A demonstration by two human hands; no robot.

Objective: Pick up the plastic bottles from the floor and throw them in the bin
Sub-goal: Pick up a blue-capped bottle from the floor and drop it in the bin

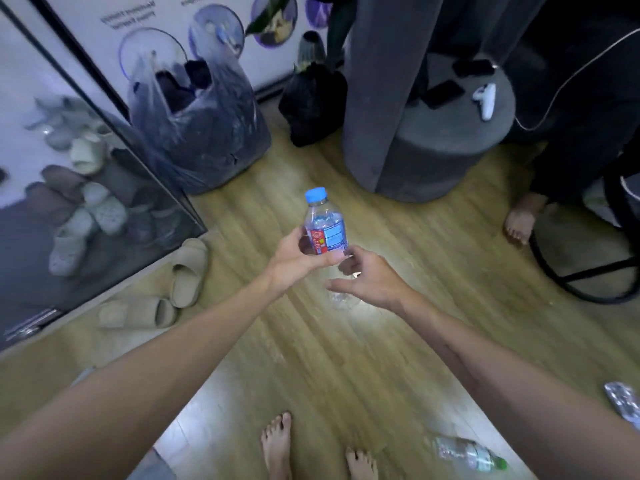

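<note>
My left hand (294,258) grips blue-capped bottle (323,225); right hand (367,282) loose, empty. Throw w/ weak grip could miss bin bag (197,126).

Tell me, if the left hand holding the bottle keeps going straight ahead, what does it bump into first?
Probably the clear plastic bag stuffed with dark things. The left hand, gripping the blue-capped clear plastic bottle, points forward across the bare wooden floor towards it, though depth is hard to judge from one view.

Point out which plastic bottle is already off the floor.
The blue-capped bottle, held upright in the left hand. The green-capped bottle lies on its side on the floor by the person's feet, untouched.
</note>
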